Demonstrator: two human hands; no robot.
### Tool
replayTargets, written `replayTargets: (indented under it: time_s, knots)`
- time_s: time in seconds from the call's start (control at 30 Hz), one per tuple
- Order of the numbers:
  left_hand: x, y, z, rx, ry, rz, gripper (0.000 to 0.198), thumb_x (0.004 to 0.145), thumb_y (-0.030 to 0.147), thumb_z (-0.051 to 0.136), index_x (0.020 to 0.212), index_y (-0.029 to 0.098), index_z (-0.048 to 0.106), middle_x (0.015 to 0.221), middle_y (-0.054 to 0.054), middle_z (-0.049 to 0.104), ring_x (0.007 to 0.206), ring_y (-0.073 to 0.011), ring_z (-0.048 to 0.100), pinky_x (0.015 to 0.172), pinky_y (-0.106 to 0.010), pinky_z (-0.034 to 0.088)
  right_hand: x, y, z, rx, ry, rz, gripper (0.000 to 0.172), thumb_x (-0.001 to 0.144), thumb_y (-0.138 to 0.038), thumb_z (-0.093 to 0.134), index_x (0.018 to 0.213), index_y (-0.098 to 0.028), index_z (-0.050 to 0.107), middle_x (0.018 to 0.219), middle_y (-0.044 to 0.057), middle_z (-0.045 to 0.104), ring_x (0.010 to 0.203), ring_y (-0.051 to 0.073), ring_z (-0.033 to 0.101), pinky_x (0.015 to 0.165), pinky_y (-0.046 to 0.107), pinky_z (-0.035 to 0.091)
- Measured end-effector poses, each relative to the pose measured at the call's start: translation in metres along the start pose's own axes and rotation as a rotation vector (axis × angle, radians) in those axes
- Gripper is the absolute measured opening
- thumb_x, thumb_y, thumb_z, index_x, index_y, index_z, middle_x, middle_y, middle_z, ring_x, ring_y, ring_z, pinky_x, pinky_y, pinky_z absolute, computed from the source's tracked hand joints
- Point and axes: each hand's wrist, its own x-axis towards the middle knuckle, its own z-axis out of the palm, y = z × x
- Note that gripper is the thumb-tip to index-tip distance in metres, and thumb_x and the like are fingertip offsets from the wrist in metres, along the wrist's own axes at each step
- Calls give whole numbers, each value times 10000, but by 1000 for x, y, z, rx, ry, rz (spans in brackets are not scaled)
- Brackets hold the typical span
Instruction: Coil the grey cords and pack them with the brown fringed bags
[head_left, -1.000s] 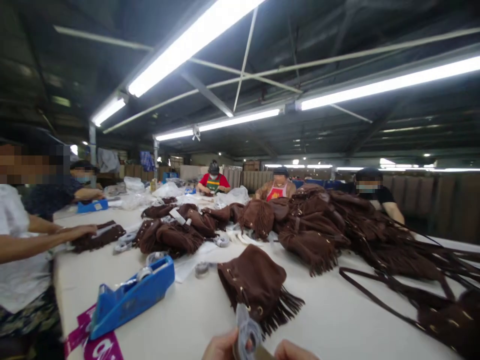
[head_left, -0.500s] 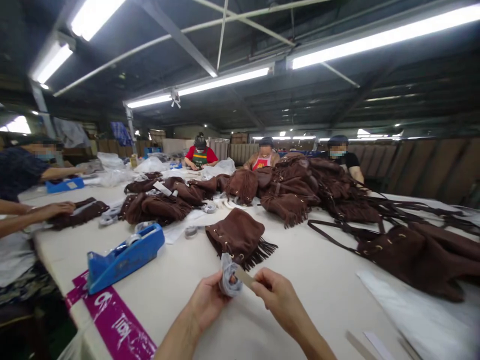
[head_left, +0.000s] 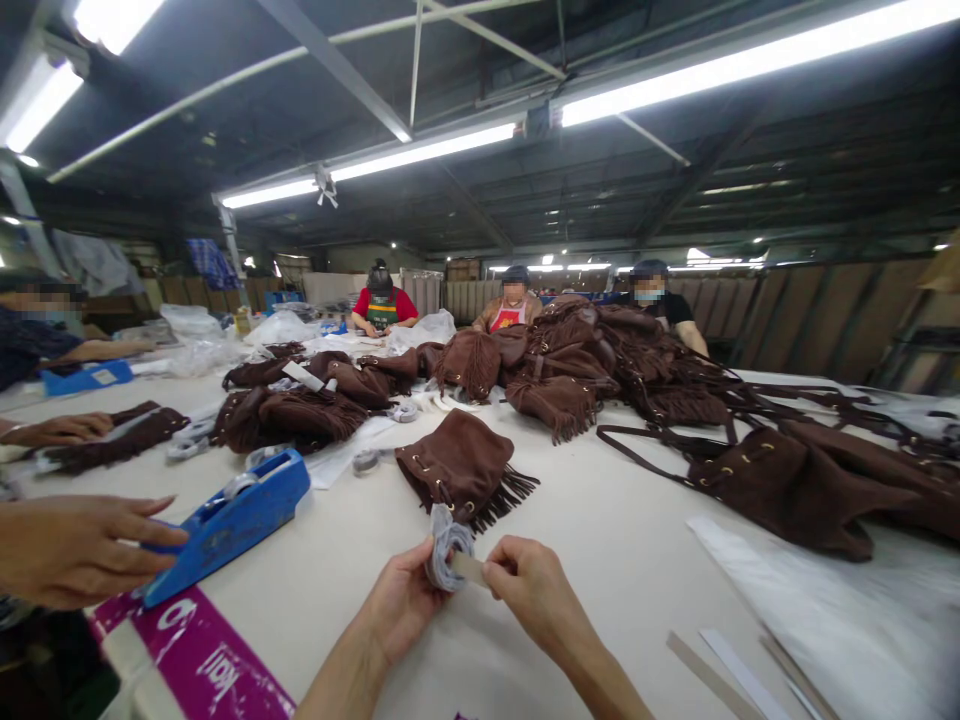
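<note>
Where the two hands meet at the near middle of the white table, one grey, plastic-wrapped coil, set on edge. Left hand: fingers closed around the coil's left side, gripping it. Right hand: thumb and forefinger pinching the right end of one flat beige strip, whose other end lies at the coil's central opening.

Just beyond: one dark brown fringed bag, lying flat, brass eyelets along its left and near edges, fringe to the right. The coil's top overlaps it in view; contact cannot be told.

Left of the bag: one small grey roll. Farther left and nearer: one blue tape dispenser, above a purple printed strip with white lettering. At the near left edge, a co-worker's hand, fingers extended, beside the dispenser.

Right side: one brown bag with strap; nearer, white plastic sheeting and loose flat strips.

Far middle: a heap of brown bags. Beyond it, three seated people, one in a red top.
</note>
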Motion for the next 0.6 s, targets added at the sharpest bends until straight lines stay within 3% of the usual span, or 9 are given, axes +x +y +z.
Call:
replayTargets:
  time_s: [0.3,0.6]
  knots:
    - [9,-8,-13,127,-93,80,191,813,278,660,870,98,686,789,-62,674,705,-168,592,664,-268,423,5,6,4,91,-11,85,199,686,-168,512,499,-178,578,485,-15,586,496,122,500,503,227,321]
    - [6,-8,-10,205,-122,143,280,739,365,742,836,111,676,726,-36,639,687,-164,565,649,-258,397,12,18,16,163,-61,147,176,693,-205,503,537,-172,578,478,-12,587,419,104,446,434,217,310]
